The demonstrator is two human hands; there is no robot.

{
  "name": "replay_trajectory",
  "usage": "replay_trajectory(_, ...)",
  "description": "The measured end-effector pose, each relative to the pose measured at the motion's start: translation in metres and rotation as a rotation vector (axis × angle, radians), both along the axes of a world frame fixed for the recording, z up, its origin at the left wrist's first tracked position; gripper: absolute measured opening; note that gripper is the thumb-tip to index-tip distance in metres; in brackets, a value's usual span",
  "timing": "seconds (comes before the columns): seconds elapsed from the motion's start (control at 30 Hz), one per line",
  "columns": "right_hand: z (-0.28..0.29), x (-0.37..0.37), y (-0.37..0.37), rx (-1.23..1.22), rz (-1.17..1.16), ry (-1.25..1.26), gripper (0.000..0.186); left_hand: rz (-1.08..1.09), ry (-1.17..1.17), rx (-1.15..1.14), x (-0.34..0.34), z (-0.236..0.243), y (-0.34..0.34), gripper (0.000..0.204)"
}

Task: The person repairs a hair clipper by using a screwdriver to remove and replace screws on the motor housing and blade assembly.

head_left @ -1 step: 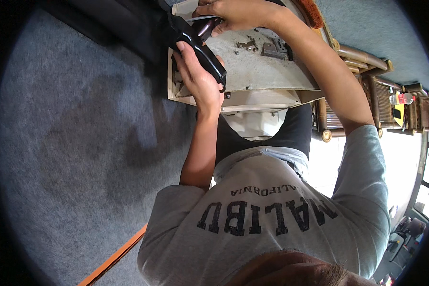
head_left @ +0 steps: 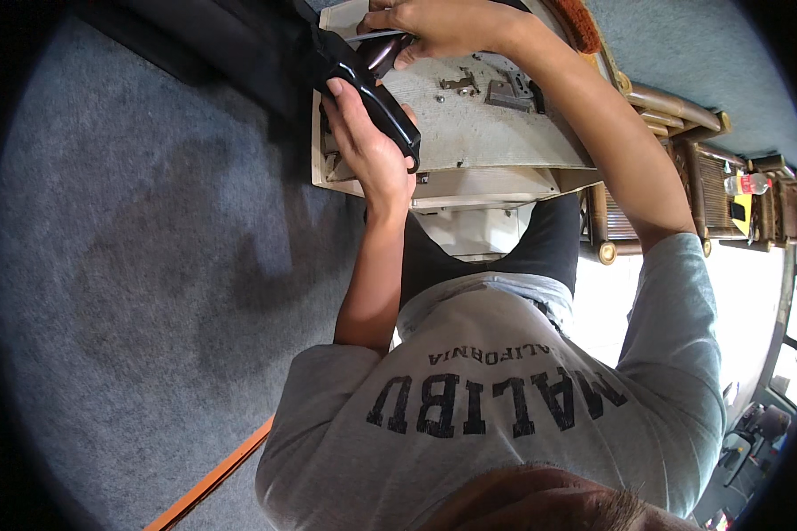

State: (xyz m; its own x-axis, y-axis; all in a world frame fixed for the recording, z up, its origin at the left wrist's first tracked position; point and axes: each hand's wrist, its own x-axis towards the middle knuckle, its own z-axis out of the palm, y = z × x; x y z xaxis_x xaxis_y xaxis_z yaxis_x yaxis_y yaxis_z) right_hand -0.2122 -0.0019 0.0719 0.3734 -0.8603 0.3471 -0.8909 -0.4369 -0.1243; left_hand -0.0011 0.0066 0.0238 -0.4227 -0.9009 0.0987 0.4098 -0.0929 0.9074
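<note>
Comparing the two frames, we find almost nothing has changed: both hands keep their places, and any shift is too slight for us to name. For the work in hand, we take this as a steady hold with no visible progress between the frames. At 12 o'clock, the left hand (head_left: 379,164) is closed around a black glossy part (head_left: 390,111), long and curved, its thumb lying along the near-left side; the part slants from 11 o'clock down toward 12, over the left edge of a pale worktop (head_left: 505,137). Farther up at 12 o'clock, the right hand (head_left: 429,26) has its fingers curled narrow beside a thin pale strip (head_left: 365,36) and a dark brown glossy piece (head_left: 379,56); we cannot tell which of these it grips, or whether it grips both. Toward 1 o'clock, a metal bracket (head_left: 507,95), a small flat metal piece (head_left: 457,83) and a screw-like bit (head_left: 440,99) lie loose on the worktop, just as in the earlier frame. At 11 o'clock, a large black bulk (head_left: 230,53) meets the upper end of the glossy part; whether they are joined, we cannot tell.
</note>
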Motion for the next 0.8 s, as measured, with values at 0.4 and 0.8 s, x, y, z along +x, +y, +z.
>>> replay_trajectory(0.4,0.03,-0.038,0.022,-0.306,-0.169,-0.192,0.052,0.069,0.102,-0.023,-0.003,0.002,0.005,0.05)
replay_trajectory(0.8,0.024,-0.023,0.021,-0.181,-0.291,-0.162,0.049,0.021,0.078,-0.13,0.0,-0.002,0.007,0.05)
